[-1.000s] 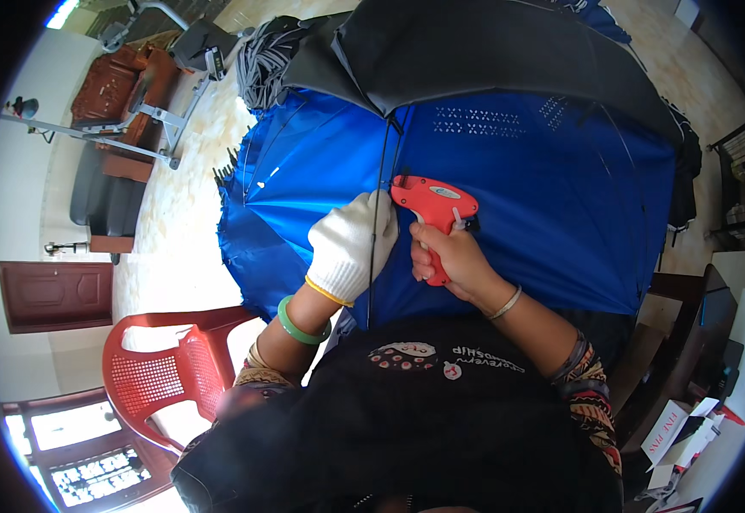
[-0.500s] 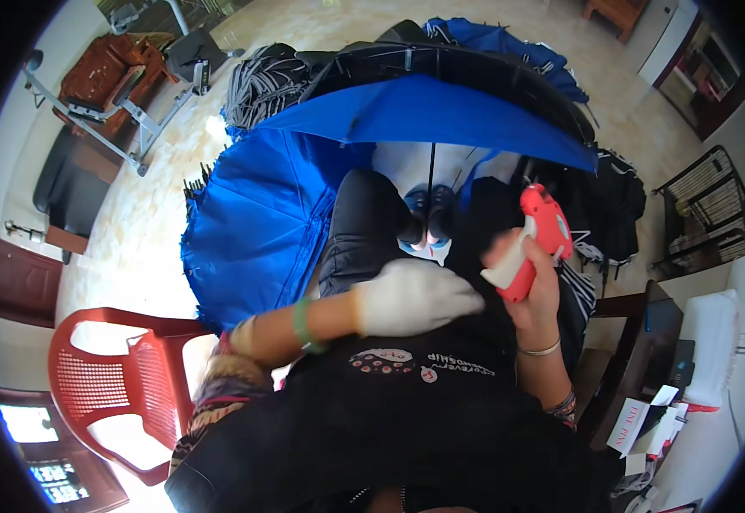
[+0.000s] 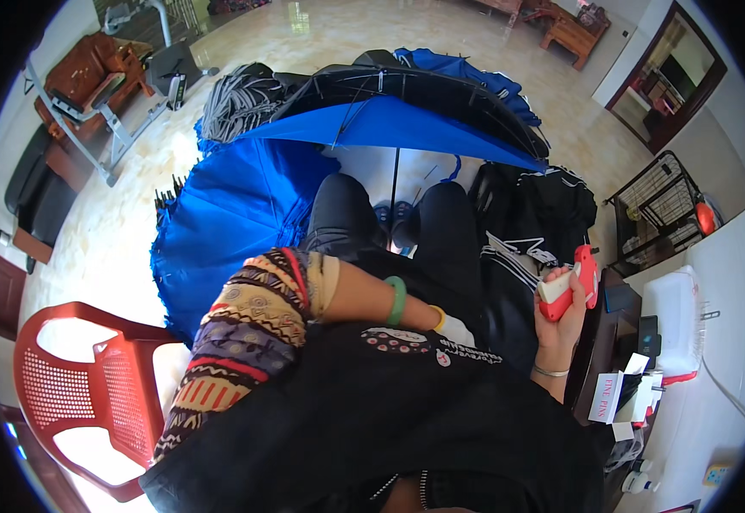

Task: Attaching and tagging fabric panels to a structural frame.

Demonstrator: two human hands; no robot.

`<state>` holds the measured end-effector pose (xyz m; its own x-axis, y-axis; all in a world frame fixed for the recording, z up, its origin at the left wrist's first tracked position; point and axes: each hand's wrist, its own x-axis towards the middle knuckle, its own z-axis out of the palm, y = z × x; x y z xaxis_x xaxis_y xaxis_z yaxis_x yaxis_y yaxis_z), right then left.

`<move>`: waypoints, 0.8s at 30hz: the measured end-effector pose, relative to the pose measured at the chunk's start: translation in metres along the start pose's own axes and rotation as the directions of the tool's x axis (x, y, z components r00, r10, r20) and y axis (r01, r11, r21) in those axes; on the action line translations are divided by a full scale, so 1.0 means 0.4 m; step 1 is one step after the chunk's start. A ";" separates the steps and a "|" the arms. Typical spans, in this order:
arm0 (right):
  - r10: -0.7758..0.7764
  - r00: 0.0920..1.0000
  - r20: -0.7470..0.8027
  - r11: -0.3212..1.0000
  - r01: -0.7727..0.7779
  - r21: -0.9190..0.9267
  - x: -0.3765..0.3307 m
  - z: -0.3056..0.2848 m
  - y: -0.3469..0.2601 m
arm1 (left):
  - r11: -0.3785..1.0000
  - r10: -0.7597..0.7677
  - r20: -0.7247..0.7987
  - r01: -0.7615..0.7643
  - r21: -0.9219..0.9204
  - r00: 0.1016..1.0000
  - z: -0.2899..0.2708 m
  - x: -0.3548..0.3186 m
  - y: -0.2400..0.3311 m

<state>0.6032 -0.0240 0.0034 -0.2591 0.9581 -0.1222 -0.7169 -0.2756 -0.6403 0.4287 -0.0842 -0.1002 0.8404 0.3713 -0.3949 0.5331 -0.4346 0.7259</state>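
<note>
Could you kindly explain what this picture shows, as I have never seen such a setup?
There is no machine here: a person works with their own hands. A wide camera worn on the head looks down, so straight edges bend. The right hand holds a red and white hand tool. The left hand, in a white glove, is partly hidden at the black top. Ahead is a blue umbrella; a red chair stands at left, a white box at right.
</note>
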 end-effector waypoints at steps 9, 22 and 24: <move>-0.053 0.999 -0.005 0.999 0.053 -0.002 0.026 -0.063 -0.003 | 0.996 0.066 -0.275 -0.046 0.081 0.959 -0.176 -0.246 0.146; 0.103 0.992 0.076 0.994 -0.100 -0.040 0.330 -0.053 -0.073 | 0.488 0.097 -0.949 0.816 0.308 0.300 -0.419 -0.259 -0.128; 0.149 0.987 0.062 0.986 -0.143 -0.091 0.386 -0.077 -0.053 | 0.542 0.218 -0.915 0.737 0.403 0.340 -0.313 -0.336 -0.084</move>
<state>0.5986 0.1321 -0.0253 -0.4031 0.8995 -0.1688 -0.6108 -0.4017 -0.6823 0.2857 -0.0168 -0.0012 0.3125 0.7824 0.5387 0.9480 -0.2926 -0.1249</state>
